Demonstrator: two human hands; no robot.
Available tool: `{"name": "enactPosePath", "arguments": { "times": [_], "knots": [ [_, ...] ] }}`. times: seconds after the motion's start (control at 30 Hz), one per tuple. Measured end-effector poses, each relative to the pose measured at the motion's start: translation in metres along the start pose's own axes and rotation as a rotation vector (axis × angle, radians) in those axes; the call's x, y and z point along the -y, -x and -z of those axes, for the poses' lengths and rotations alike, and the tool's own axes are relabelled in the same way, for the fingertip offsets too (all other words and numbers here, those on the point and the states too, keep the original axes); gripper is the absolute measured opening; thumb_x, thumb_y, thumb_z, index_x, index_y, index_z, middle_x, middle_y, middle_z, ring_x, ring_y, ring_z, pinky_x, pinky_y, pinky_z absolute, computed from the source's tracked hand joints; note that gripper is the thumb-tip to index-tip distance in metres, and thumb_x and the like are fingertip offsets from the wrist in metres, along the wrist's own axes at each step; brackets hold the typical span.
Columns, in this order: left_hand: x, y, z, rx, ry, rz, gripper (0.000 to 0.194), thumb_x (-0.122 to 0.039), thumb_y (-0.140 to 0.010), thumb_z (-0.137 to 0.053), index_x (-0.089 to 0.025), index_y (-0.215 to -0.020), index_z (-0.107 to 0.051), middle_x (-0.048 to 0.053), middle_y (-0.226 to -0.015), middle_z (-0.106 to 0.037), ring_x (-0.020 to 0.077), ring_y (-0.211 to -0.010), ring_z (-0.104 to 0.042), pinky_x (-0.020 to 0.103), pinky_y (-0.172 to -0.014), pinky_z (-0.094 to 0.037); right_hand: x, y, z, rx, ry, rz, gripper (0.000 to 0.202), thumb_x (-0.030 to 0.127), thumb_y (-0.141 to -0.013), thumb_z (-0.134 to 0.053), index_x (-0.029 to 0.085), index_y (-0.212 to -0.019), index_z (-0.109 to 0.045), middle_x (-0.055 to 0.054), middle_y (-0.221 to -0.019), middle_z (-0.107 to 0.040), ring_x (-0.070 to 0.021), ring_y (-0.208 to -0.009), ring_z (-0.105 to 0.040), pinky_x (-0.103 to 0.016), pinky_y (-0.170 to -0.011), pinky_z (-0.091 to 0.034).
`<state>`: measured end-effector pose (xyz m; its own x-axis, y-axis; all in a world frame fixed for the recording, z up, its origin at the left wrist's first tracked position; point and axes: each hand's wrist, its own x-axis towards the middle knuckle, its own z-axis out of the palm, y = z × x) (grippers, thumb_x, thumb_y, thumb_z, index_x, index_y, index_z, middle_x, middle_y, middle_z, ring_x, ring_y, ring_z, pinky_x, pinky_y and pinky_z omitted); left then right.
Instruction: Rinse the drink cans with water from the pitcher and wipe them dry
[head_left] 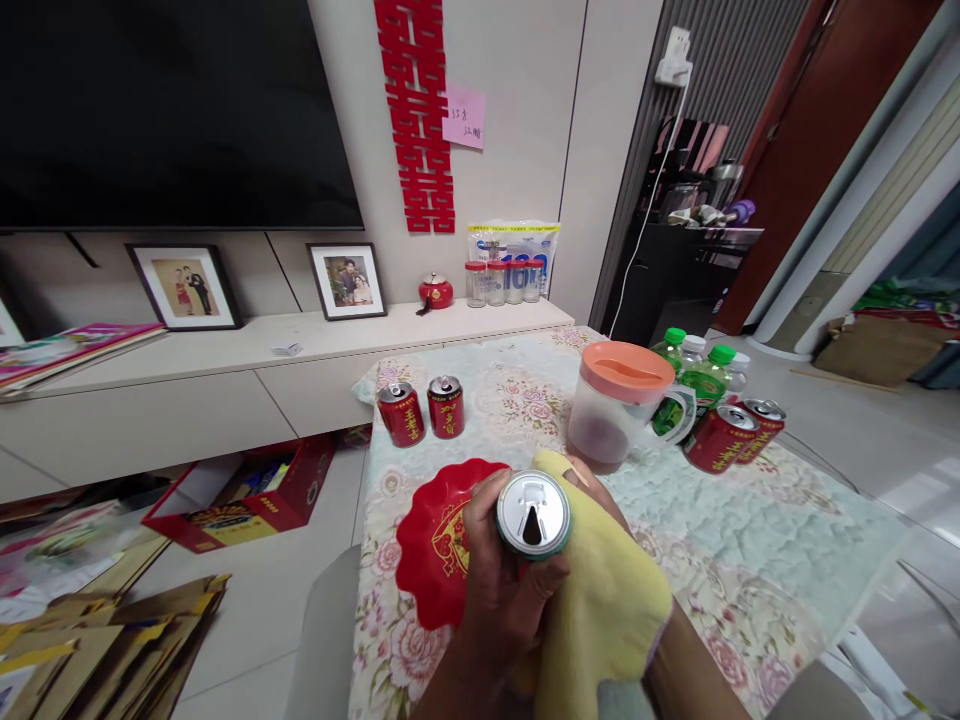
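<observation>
My left hand (pixel 499 590) is wrapped round a drink can (pixel 533 513), its silver top facing up with the mouth hole showing. A yellow cloth (pixel 611 590) lies against the can's right side. Behind that cloth my right hand (pixel 596 487) grips it, with only part of the fingers showing. Partly beneath my left hand is a red scalloped plate (pixel 420 540) with a gold print. Beyond the plate, a red can (pixel 401 413) and a darker red can (pixel 446 406) stand upright on the flowered tablecloth (pixel 405 640).
An orange-lidded plastic pitcher (pixel 611 410) stands just beyond my right hand. Green-capped bottles (pixel 705 375) and two red cans (pixel 721 438) are to its right. A low cabinet (pixel 315 360) with picture frames runs behind the table. Flattened cardboard (pixel 112 650) lies on the floor at left.
</observation>
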<state>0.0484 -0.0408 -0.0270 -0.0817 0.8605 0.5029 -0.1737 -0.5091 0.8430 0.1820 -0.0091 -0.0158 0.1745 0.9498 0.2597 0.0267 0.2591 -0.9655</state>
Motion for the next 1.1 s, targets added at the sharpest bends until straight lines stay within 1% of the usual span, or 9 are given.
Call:
{"name": "enactPosePath", "arguments": {
  "times": [0.1,0.3,0.43,0.5,0.6,0.73,0.9,1.0,1.1],
  "knots": [
    [-0.003,-0.002,-0.003,0.020,0.042,0.067,0.065,-0.038,-0.082,-0.082,-0.031,-0.137,-0.048,0.009,-0.134,-0.058,0.0282,-0.117,-0.065,0.043,-0.100,-0.054,0.003,-0.002,0.002,0.062,-0.120,-0.108,0.038,0.061,-0.095,-0.060,0.024,-0.093,-0.061,0.001,-0.073,-0.062,-0.0169,-0.061,-0.057,-0.030,-0.056,-0.052],
    [-0.009,-0.001,-0.002,0.115,0.101,0.222,0.064,-0.041,-0.090,-0.073,-0.029,-0.144,-0.042,0.013,-0.143,-0.058,0.0320,-0.130,-0.061,0.047,-0.109,-0.051,0.001,-0.003,0.010,-0.013,-0.027,-0.150,0.044,0.064,-0.091,-0.064,0.021,-0.098,-0.064,-0.002,-0.081,-0.068,-0.0191,-0.072,-0.060,-0.031,-0.064,-0.051],
    [-0.007,0.003,0.000,0.168,0.112,0.351,0.071,-0.042,-0.095,-0.068,-0.029,-0.155,-0.033,0.014,-0.155,-0.050,0.0345,-0.148,-0.046,0.051,-0.122,-0.039,-0.002,-0.004,0.016,-0.095,0.215,-0.049,0.047,0.063,-0.090,-0.063,0.020,-0.108,-0.066,-0.005,-0.090,-0.073,-0.0228,-0.082,-0.065,-0.034,-0.071,-0.052],
    [-0.004,0.004,0.000,0.157,0.090,0.382,0.074,-0.043,-0.094,-0.069,-0.029,-0.155,-0.031,0.014,-0.155,-0.049,0.0352,-0.146,-0.047,0.053,-0.123,-0.037,-0.001,-0.004,0.017,-0.132,0.317,0.022,0.046,0.062,-0.091,-0.061,0.020,-0.110,-0.066,-0.006,-0.095,-0.075,-0.0240,-0.085,-0.067,-0.036,-0.075,-0.053],
    [0.000,0.002,-0.001,0.107,0.063,0.351,0.072,-0.045,-0.089,-0.075,-0.027,-0.149,-0.038,0.013,-0.147,-0.054,0.0339,-0.136,-0.055,0.052,-0.119,-0.041,0.005,-0.003,0.016,-0.166,0.385,0.112,0.043,0.058,-0.094,-0.057,0.020,-0.112,-0.066,-0.007,-0.101,-0.076,-0.0243,-0.088,-0.069,-0.037,-0.080,-0.053],
    [0.001,-0.002,-0.004,0.047,0.143,0.347,0.068,-0.045,-0.085,-0.079,-0.027,-0.139,-0.042,0.010,-0.132,-0.062,0.0297,-0.119,-0.064,0.046,-0.105,-0.051,0.016,0.006,0.013,-0.168,0.365,0.225,0.034,0.049,-0.096,-0.058,0.021,-0.114,-0.067,-0.006,-0.104,-0.076,-0.0234,-0.092,-0.070,-0.035,-0.080,-0.055],
    [-0.008,-0.006,-0.010,0.007,0.349,0.512,0.082,-0.043,-0.079,-0.085,-0.032,-0.144,-0.038,0.007,-0.120,-0.071,0.0283,-0.103,-0.072,0.038,-0.082,-0.060,0.024,0.022,0.009,-0.187,0.308,0.407,0.027,0.038,-0.096,-0.063,0.026,-0.120,-0.067,-0.005,-0.118,-0.073,-0.0233,-0.107,-0.069,-0.034,-0.092,-0.054],
    [-0.016,-0.007,-0.012,0.020,0.396,0.595,0.094,-0.038,-0.077,-0.088,-0.032,-0.153,-0.033,0.010,-0.126,-0.071,0.0303,-0.107,-0.073,0.040,-0.085,-0.062,0.023,0.024,0.008,-0.160,0.272,0.514,0.028,0.032,-0.095,-0.064,0.028,-0.122,-0.066,-0.005,-0.123,-0.071,-0.0239,-0.117,-0.065,-0.036,-0.099,-0.052],
    [-0.024,-0.008,-0.012,0.066,0.421,0.633,0.093,-0.040,-0.079,-0.086,-0.034,-0.154,-0.031,0.009,-0.131,-0.069,0.0291,-0.109,-0.072,0.040,-0.088,-0.061,0.022,0.020,0.008,-0.139,0.244,0.493,0.029,0.033,-0.091,-0.069,0.026,-0.120,-0.067,-0.006,-0.122,-0.071,-0.0248,-0.115,-0.066,-0.037,-0.097,-0.053]
  ]
}}
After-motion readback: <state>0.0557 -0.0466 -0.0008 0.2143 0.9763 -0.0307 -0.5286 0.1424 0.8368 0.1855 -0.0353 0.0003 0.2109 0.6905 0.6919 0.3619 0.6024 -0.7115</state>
